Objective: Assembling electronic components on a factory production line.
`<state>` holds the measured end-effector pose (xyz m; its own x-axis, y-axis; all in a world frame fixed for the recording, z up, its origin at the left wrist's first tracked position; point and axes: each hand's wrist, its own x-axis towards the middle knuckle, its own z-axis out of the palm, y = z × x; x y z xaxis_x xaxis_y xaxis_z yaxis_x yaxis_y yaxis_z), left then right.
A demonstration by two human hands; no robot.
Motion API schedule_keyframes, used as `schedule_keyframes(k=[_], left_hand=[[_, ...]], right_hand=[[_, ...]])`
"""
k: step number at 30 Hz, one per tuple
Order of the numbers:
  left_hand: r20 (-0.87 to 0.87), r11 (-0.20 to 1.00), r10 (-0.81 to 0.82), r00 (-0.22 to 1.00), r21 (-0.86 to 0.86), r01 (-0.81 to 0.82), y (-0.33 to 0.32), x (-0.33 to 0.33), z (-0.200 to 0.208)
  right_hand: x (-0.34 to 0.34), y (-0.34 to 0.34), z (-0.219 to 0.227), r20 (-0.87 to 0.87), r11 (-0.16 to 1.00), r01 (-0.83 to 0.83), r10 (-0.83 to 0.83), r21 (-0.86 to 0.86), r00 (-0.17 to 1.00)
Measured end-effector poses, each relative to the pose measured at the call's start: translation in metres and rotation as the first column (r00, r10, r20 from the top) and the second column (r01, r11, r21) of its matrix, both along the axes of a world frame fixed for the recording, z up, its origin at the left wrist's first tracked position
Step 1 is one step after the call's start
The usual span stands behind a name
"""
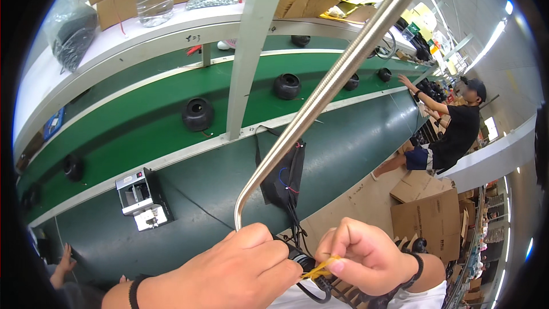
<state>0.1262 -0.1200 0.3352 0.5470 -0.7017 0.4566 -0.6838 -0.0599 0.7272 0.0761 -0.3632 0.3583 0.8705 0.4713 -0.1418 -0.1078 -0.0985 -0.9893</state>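
Note:
A long shiny ribbed metal tube [320, 103] slants down from the upper right and bends near its lower end, where my left hand [246, 266] is closed around it. That hand hides the tube's end. Beside its fingers shows a black round part [303, 260] with a black cable loop below. My right hand [366, 254] pinches a thin yellow strip [321, 269] between thumb and forefinger. The strip stretches across to my left fingertips, over the black part. Whether the left fingers grip the strip too, I cannot tell.
A black and silver bench machine [142, 200] stands on the dark green worktop [343, 154]. Black wires and a black bag-like piece [284, 177] lie nearby. Several round black housings [198, 114] sit on the green conveyor [246, 106]. A co-worker [457, 126] stands at right; another hand [64, 263] shows lower left.

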Motion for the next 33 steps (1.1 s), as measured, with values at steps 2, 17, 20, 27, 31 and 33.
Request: schedule_keyframes(k=[2,17,20,27,31,33], left_hand=[[0.023,0.999,-0.026,0.999,0.046,0.025,0.007,0.004,0.006],[0.151,0.953,0.013,0.988,0.298,-0.059,0.015,0.003,0.022],[0.059,0.986,0.043,0.997,0.161,-0.052,0.012,-0.001,0.016],[-0.007,0.995,-0.050,0.999,0.085,0.050,0.011,-0.003,0.022],[0.035,0.995,-0.079,0.996,0.069,0.076,0.012,0.002,0.022],[0.110,0.970,-0.172,0.979,0.195,0.148,0.015,0.007,0.026]], right_hand=[[-0.002,0.001,-0.004,0.020,1.000,-0.009,0.009,0.026,1.000],[0.009,0.036,-0.048,0.135,0.970,-0.019,-0.014,0.241,0.991],[0.009,0.031,-0.051,0.141,0.947,-0.062,0.018,0.316,0.990],[0.003,0.036,-0.044,0.179,0.882,-0.102,0.020,0.460,0.984],[0.001,0.036,-0.043,0.228,0.882,-0.107,0.000,0.460,0.974],[0.000,0.035,-0.043,0.255,0.883,-0.116,-0.004,0.454,0.967]])
